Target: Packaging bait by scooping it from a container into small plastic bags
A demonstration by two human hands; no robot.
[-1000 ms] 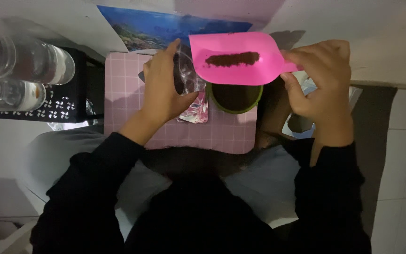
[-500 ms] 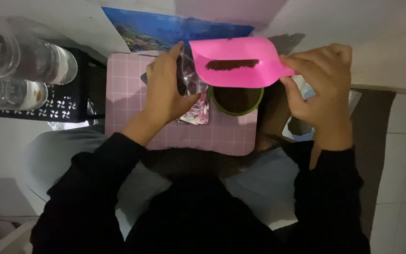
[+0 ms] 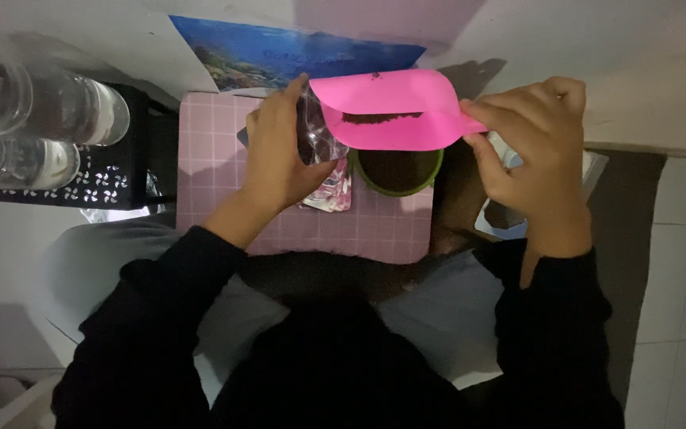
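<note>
— Now, what is seen to have changed across the last second?

— The pink paper sheet [image 3: 395, 111] is curled more steeply into a trough than it was, and the dark line of brown powder [image 3: 383, 117] lying in its fold is seen narrower and shorter. The sheet is held over the green cup [image 3: 397, 171], whose inside is dark; whether powder is falling cannot be told.

— How is the sheet held?

— Its right end is pinched by the right hand [image 3: 529, 151], thumb and fingertips pressed together on the paper's corner. That hand is raised a little compared with a second ago.

— And the other hand?

— A clear plastic bag [image 3: 315, 139] is gripped by the left hand [image 3: 279, 155], fingers curled around it, the index finger stretched upward along it. The bag is kept just beside the cup, touching the sheet's left edge. Little shift is noted in this hand.

— What lies about them?

— Cup and hands are set above a pink checked mat [image 3: 216, 159]. A blue picture print [image 3: 279, 56] is laid behind it. Clear bottles [image 3: 33, 119] are stood in a black rack [image 3: 113, 187] at the left, unmoved.
</note>
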